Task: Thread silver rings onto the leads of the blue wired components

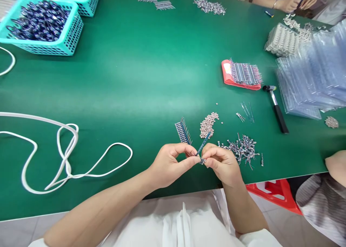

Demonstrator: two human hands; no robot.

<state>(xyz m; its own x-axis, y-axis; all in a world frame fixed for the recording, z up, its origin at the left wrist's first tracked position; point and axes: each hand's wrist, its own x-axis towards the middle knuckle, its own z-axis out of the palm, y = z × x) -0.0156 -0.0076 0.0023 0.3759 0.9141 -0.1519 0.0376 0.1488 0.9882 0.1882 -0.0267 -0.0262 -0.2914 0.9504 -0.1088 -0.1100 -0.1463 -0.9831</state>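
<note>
My left hand (175, 164) pinches a narrow dark blue strip (203, 144) between thumb and fingers, its free end pointing up and away from me. Close beside it, the fingertips of my right hand (223, 164) are closed at the strip's near end; the tiny piece there is too small to name. Just beyond my left fingers lies a blue strip with a row of thin metal pins (183, 131). A heap of small pale beads or rings (208, 125) is in front of my hands. Small metal-ended pieces (243, 148) are piled beyond my right hand.
At right are a hammer (276, 110), a red packet (229, 80) bearing pinned strips, and stacked clear plastic sheets (305, 77). White cord (67, 167) loops at left. Turquoise baskets (65, 41) hold dark shiny parts. Co-workers' hands (292, 4) are across the table.
</note>
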